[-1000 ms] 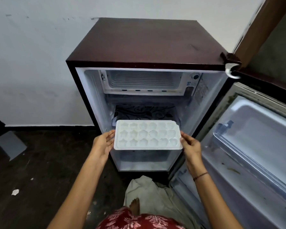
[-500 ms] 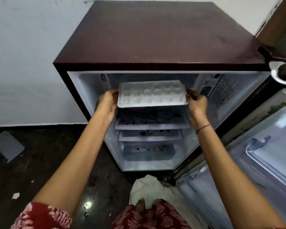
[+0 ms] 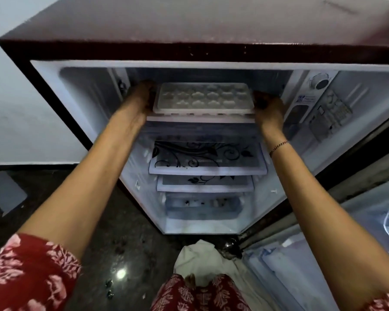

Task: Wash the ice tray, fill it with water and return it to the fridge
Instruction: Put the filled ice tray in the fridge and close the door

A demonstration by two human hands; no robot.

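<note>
Left hand (image 3: 142,97) and right hand (image 3: 267,106) each pinch an end of the ice tray (image 3: 203,98) at the freezer compartment (image 3: 207,74); keep it level, apparently water-filled, sliding straight in.

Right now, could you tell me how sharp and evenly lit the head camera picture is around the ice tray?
Head view: the ice tray is soft but readable, its cells visible; the left hand and right hand at its ends are dark and smeared; the fridge top edge bows from wide-angle distortion; a bright glare spot sits on the dark floor.
</note>
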